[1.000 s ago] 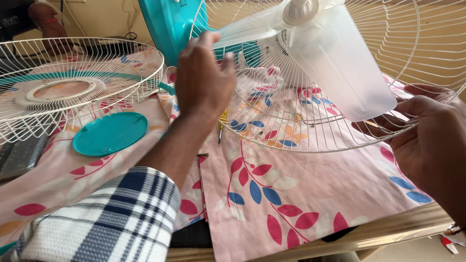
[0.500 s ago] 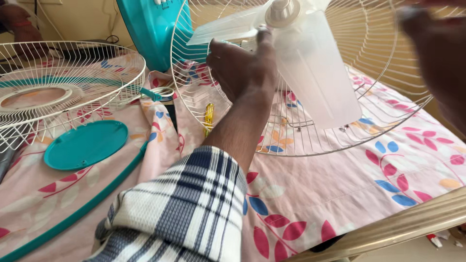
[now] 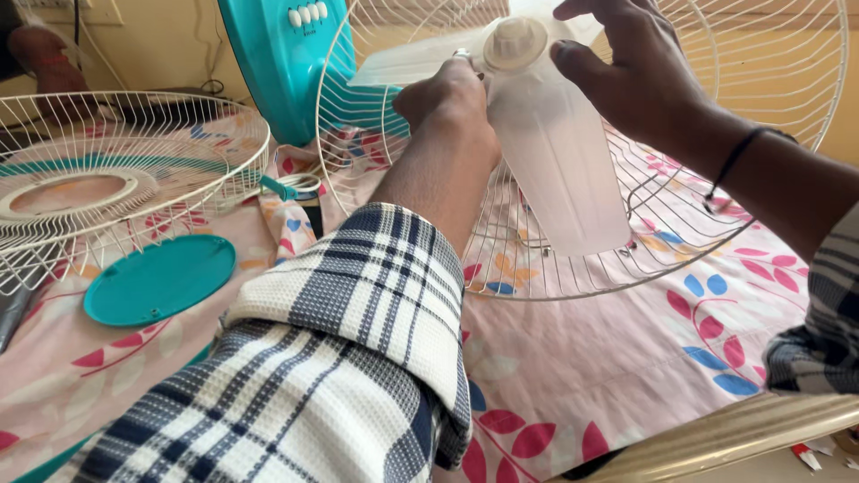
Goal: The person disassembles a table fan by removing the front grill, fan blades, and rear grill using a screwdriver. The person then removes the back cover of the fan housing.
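Both hands are now up at the fan's middle, where half a second ago the right one was blurred at the frame's upper right edge and the left was lower, under the hub. Nearest, the left checked sleeve (image 3: 340, 358) is filling the lower centre, lying over the leaf-printed cloth (image 3: 626, 358) that is covering the tabletop, whose wooden near edge (image 3: 743, 429) is showing at the lower right. Further in, the left hand (image 3: 447, 98) is closing around something small just left of the hub cap (image 3: 514, 42); what it is pinching is hidden by the fingers. The right hand (image 3: 635, 67), a dark band at its wrist, is resting with spread fingers on the clear blade (image 3: 564, 161) just right of the cap, thumb touching the blade's upper part, not clenched. The blade is hanging inside the white rear guard (image 3: 716, 224), which is standing tilted over the far right part of the tabletop. Toward the left edge, a teal disc (image 3: 159, 279) is lying flat on the cloth, and beyond it the front guard (image 3: 116, 179) is lying face up. Behind both, the teal fan body (image 3: 277, 63) with its white buttons is standing at the far edge. Another person's hand (image 3: 40, 49) is showing at the far left corner.
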